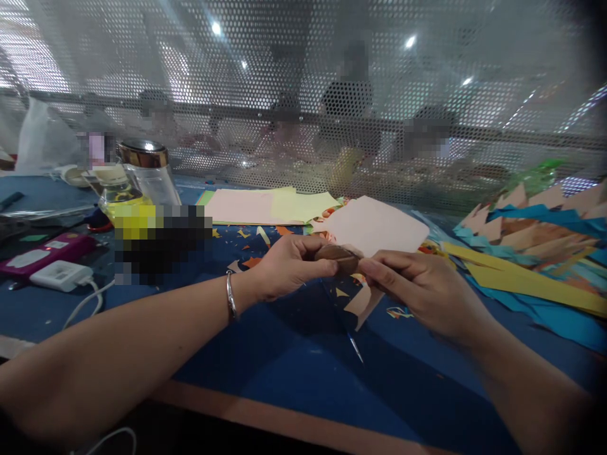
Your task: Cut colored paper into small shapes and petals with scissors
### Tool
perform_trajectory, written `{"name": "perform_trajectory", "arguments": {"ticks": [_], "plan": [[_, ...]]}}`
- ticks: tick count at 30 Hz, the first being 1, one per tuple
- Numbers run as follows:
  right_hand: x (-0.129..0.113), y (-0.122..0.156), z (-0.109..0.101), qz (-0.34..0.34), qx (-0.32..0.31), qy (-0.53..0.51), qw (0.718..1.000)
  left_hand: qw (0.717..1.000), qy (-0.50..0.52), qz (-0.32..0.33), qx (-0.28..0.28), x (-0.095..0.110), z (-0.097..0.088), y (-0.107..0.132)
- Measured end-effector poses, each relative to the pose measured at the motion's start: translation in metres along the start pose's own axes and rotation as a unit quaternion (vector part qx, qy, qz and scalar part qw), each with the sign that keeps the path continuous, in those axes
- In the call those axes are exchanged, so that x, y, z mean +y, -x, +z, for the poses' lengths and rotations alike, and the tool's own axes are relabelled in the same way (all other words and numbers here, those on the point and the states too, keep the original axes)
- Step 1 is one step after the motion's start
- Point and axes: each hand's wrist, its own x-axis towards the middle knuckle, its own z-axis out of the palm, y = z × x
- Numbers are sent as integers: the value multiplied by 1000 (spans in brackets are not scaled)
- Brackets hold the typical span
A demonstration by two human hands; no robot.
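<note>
My left hand (289, 268), wearing a silver bangle (231, 296), pinches a small brown piece of paper (348, 260) that looks folded or curved. The fingertips of my right hand (422, 291) are closed at the right end of that same brown piece. Just below the hands, a light tan paper scrap (364, 306) lies on the blue table. A thin dark tool with a pale pointed tip (355, 349) rests beneath them, its far end hidden. Behind the fingers is a sheet of pale pink paper (374, 222).
Stacked pink and yellow sheets (251, 205) lie at the back. Folded blue, tan and yellow paper pieces (535, 265) pile up at right. At left stand a glass jar (154, 180) and a bottle of yellow liquid (118, 196), near a purple power strip (52, 256). A perforated panel (284, 82) rises behind.
</note>
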Motion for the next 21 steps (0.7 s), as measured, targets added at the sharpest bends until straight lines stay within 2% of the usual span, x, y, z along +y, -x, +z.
{"name": "perform_trajectory", "arguments": {"ticks": [11, 21], "plan": [[7, 2, -1, 7, -19, 27, 999, 1000, -5, 6, -27, 5, 2, 0], [13, 3, 1, 4, -14, 42, 999, 999, -26, -13, -29, 2, 0, -1]]}}
